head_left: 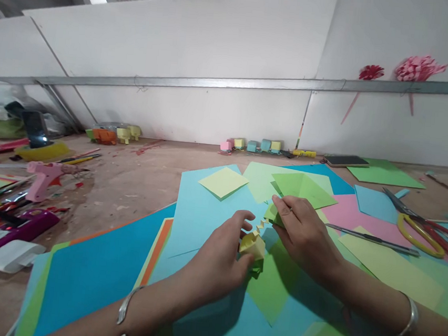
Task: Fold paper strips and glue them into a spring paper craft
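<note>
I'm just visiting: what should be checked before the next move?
Left hand grips the small yellow and green paper piece: ok.
Right hand holds the green paper piece: ok.
Thin pale yellow zigzag paper strip fastened at both ends: cannot tell.
Metal scissors with red and yellow handles lie away from both hands: ok.
Surface under hands free of paper: not ok; a flat green paper sheet lies there.

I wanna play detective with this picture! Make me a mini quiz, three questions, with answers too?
1. Which hand holds the folded yellow paper shape?
2. True or false: the scissors lie to the right of the right hand.
3. What colour is the glue gun?
A) Blue
B) Pink
C) Green

Key:
1. The left hand
2. True
3. B
</note>
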